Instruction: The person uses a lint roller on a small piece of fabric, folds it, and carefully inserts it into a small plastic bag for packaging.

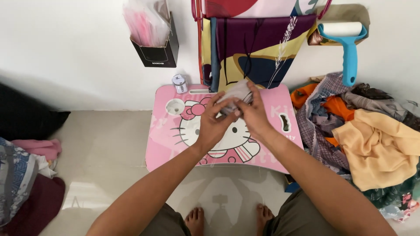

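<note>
Both my hands meet over a small pink lap table (164, 144) with a cartoon cat picture on its top. My left hand (213, 124) and my right hand (253, 114) together grip a small folded piece of grey-beige cloth (236, 94), held just above the table's far side. My fingers hide much of the cloth. A small white roll or jar (180, 83) stands at the table's far left corner, beside a round cup hole (175, 106).
A heap of mixed clothes (367, 131) lies to the right. Folded fabrics (26, 175) sit at the left. On the wall hang patterned cloths (258, 48), a black holder with plastic bags (153, 39) and a blue lint roller (348, 48). My bare feet (197, 218) rest on the floor.
</note>
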